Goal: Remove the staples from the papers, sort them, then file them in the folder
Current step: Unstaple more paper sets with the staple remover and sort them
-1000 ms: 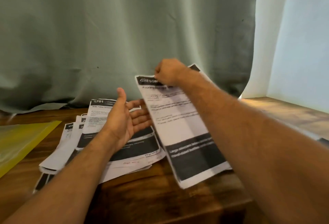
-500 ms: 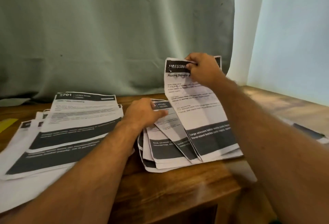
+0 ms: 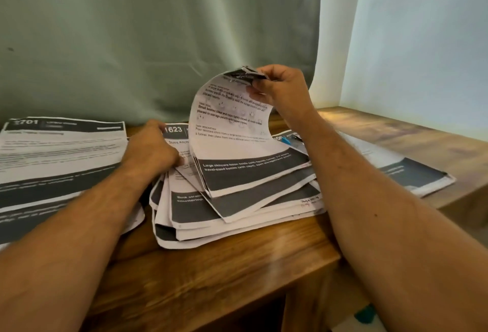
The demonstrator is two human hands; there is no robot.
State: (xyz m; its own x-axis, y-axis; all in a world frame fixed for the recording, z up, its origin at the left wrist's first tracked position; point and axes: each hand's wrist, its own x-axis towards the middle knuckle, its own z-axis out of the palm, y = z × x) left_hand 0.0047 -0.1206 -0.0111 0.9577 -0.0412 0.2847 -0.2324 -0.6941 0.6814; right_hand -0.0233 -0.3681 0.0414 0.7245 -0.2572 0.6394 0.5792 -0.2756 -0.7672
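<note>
Behind our wooden table (image 3: 211, 273) hangs a pale green curtain (image 3: 132, 41), with a white wall at the right. Our right hand (image 3: 284, 88) pinches the top edge of a printed sheet (image 3: 232, 131) between thumb and curled fingers, lifting it so it bows upward while its dark lower band lies on the middle pile of papers (image 3: 237, 210). Our left hand (image 3: 153, 144) rests on that same pile at its left side, just beside the page headed 623; its fingers are hidden under the raised sheet, so we cannot tell how they lie. Left of our arm lies a second spread of papers (image 3: 60, 152), topped by the 701 page. Another stack (image 3: 412, 173) sits well apart beyond our right forearm.
</note>
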